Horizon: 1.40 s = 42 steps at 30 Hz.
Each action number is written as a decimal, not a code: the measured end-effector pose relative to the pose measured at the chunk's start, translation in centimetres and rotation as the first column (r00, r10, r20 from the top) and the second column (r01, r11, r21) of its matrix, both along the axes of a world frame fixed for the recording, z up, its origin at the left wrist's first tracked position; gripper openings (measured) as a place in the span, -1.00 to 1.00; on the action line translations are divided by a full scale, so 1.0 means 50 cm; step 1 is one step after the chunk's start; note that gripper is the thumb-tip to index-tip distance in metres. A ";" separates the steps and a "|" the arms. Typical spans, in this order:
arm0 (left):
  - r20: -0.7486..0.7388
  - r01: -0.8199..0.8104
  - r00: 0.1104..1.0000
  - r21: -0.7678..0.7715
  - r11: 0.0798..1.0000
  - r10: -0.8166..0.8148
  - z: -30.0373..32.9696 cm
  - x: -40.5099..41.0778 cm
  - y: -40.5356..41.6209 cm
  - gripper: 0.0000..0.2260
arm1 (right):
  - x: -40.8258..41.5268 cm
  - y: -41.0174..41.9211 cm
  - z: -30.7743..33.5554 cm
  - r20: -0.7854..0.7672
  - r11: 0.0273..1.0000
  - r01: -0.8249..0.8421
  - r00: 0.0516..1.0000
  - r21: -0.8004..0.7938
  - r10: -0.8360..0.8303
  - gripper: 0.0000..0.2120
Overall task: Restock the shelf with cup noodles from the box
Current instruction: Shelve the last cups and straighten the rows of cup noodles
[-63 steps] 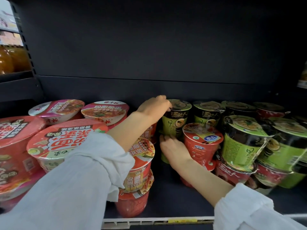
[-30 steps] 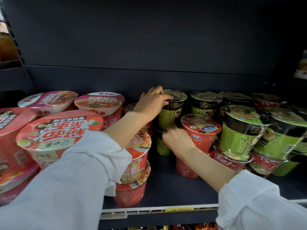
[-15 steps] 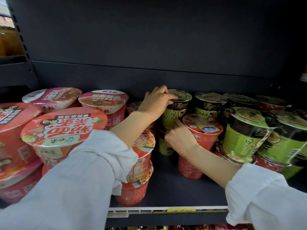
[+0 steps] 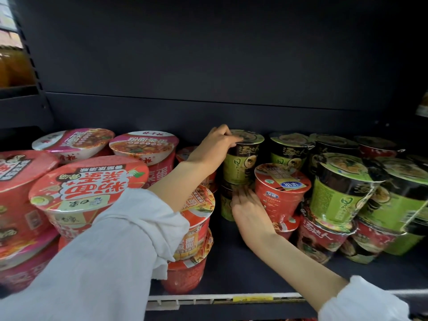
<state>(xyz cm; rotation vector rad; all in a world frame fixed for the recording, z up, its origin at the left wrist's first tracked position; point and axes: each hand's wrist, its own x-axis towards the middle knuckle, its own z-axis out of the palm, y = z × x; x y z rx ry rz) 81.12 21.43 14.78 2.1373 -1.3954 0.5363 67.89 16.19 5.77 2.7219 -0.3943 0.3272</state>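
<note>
A green cup [image 4: 240, 158] is being seated on a lower cup [image 4: 225, 205] at the shelf [image 4: 231, 256] back, gripped at its lid by the left hand [image 4: 215, 149]. The right hand [image 4: 249, 210], fingers straight, is pressed against the lower cup. Next, a gentle release is probably called for.

Dark back panel [image 4: 208, 54] spans shelving bay; perforated upright [image 4: 30, 54] at 10 o'clock; dim lighting; amber bottles [image 4: 11, 68] beyond.

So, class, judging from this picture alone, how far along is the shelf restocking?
Done: the shelf already holds stacked red bowls on the left and green cups on the right. In hand: the left hand grips the top green cup of a back stack, and the right hand rests against the cup below. Left: bare shelf shows in front; the box is out of view, so the remaining stock is unknown.
</note>
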 end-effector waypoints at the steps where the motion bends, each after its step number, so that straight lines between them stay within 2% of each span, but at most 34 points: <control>1: -0.010 0.008 1.000 -0.003 1.000 -0.008 -0.001 -0.001 -0.001 -0.64 | -0.004 -0.001 0.006 -0.011 0.998 -0.010 1.000 0.067 0.011 -0.45; 2: -0.031 0.013 0.999 -0.008 1.000 -0.013 -0.001 0.000 -0.001 -0.64 | -0.004 0.000 0.008 -0.009 0.995 -0.005 1.000 0.096 0.006 -0.46; 5: -0.107 0.009 0.994 -0.023 1.000 -0.012 0.000 0.003 0.004 -0.66 | 0.007 0.003 0.006 -0.036 0.999 -0.011 0.999 0.052 0.013 -0.45; 10: -0.046 -0.004 0.999 0.010 1.000 0.005 -0.001 -0.010 0.010 -0.67 | 0.007 0.003 0.012 -0.081 0.996 -0.010 0.997 0.087 0.017 -0.47; 14: -0.041 -0.029 0.999 -0.001 1.000 0.029 0.004 -0.010 0.018 -0.64 | 0.003 -0.002 0.015 -0.067 0.994 -0.041 0.997 0.101 0.048 -0.59; 19: -0.062 -0.035 0.997 0.015 0.999 0.036 0.008 -0.022 0.020 -0.64 | 0.020 0.002 0.031 -0.112 0.990 0.016 0.994 0.139 0.000 -0.65; 23: -0.071 -0.086 0.993 0.089 0.992 0.093 0.018 -0.033 0.019 -0.66 | 0.020 0.005 0.049 -0.158 0.983 0.037 0.987 0.180 -0.008 -0.62; 26: -0.101 -0.161 0.979 0.169 0.972 0.179 0.035 -0.045 0.025 -0.64 | 0.010 0.006 0.063 -0.155 0.952 0.032 0.988 0.305 0.016 -0.55; 29: -0.119 -0.237 0.955 0.243 0.941 0.271 0.051 -0.070 0.051 -0.62 | -0.008 0.010 0.076 -0.065 0.852 -0.003 0.997 0.523 0.044 -0.53; 32: -0.075 -0.235 0.961 0.276 0.932 0.265 0.047 -0.095 0.094 -0.64 | -0.037 0.023 0.089 -0.008 0.723 -0.085 0.992 0.686 0.124 -0.49; 35: -0.044 -0.222 0.969 0.262 0.939 0.242 0.044 -0.118 0.138 -0.73 | -0.064 0.048 0.095 -0.035 0.598 -0.098 0.978 0.795 0.208 -0.43; 39: -0.057 -0.210 0.970 0.312 0.927 0.238 0.049 -0.146 0.197 -0.75 | -0.083 0.092 0.077 -0.065 0.318 -0.041 0.947 0.947 0.316 -0.27; 42: -0.076 -0.168 0.973 0.412 0.896 0.217 0.046 -0.158 0.244 -0.70 | -0.081 0.117 0.048 -0.060 0.250 -0.027 0.940 0.968 0.335 -0.09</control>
